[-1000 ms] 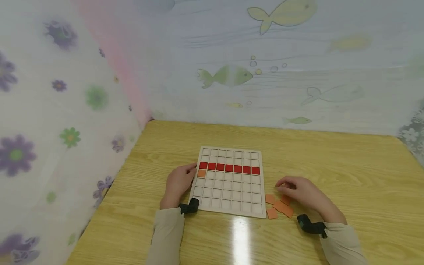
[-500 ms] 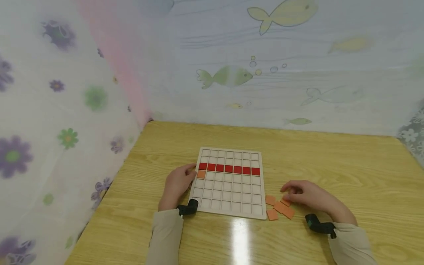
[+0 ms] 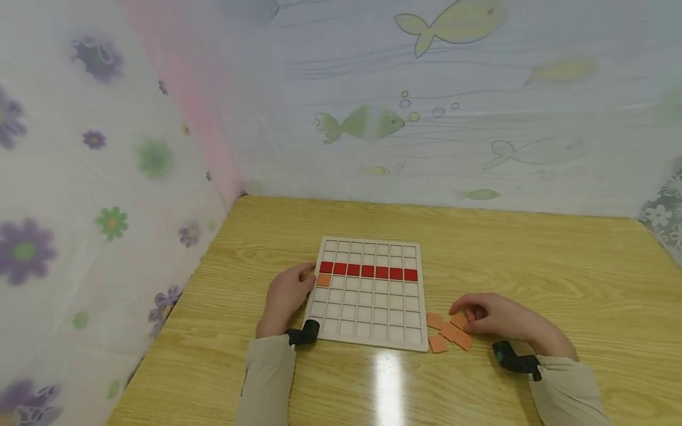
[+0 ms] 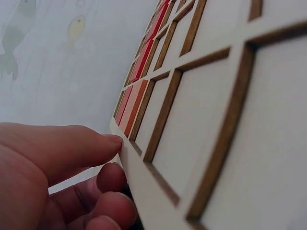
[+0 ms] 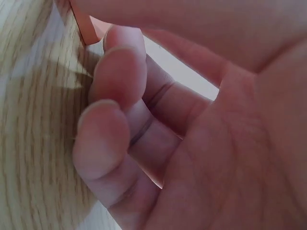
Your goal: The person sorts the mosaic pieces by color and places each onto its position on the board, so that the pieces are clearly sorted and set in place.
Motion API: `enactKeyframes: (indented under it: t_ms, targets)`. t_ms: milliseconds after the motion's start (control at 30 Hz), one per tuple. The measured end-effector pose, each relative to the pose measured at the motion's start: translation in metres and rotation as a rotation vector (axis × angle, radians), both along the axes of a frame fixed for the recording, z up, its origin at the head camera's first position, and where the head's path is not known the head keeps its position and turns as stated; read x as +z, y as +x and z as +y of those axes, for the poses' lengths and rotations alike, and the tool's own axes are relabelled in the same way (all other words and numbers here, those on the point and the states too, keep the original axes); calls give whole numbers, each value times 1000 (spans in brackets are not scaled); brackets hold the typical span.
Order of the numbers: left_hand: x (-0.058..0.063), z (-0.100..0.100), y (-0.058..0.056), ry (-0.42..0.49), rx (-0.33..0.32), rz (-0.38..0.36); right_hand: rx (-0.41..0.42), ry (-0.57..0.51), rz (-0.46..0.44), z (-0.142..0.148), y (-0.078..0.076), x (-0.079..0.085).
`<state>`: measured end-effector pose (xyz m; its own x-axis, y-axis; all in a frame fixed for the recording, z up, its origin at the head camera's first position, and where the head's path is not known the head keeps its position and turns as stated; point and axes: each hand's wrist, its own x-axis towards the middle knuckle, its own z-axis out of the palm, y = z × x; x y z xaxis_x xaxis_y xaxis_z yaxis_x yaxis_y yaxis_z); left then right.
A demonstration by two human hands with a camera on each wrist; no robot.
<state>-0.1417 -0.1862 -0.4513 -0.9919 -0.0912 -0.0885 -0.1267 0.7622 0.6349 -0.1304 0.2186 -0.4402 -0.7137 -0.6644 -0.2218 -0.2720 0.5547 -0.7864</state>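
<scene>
A light wooden grid board lies on the table, with a row of red square tiles across it. One orange tile sits in the first cell of the row nearer me. At the board's left edge, my left hand grips the rim, thumb on the edge and fingers curled beside it in the left wrist view. My right hand is at the loose orange tiles, its thumb and index finger pinching the upper right tile. In the right wrist view, the thumb hides most of that tile.
Several loose orange tiles lie just right of the board, some touching or overlapping. The wood-grain table meets a wall with painted fish at the back and a flowered wall on the left.
My right hand has moved right and toward me, down to the loose orange tiles, and its thumb and index finger have closed on one. My left hand stays at the board's edge.
</scene>
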Motion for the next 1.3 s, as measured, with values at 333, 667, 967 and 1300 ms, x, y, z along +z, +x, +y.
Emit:
enactKeyframes:
  t_ms: [333, 667, 967, 1300]
  targets:
    - [1, 0, -1, 2, 19, -30, -60, 54, 59, -2, -1, 0]
    - [1, 0, -1, 1, 9, -31, -105, 76, 74, -2, -1, 1]
    - [0, 1, -1, 5, 21, -38, -127, 64, 74, -4, -3, 1]
    - [-1, 0, -1, -4, 12, -20, -170, 93, 79, -6, -4, 1]
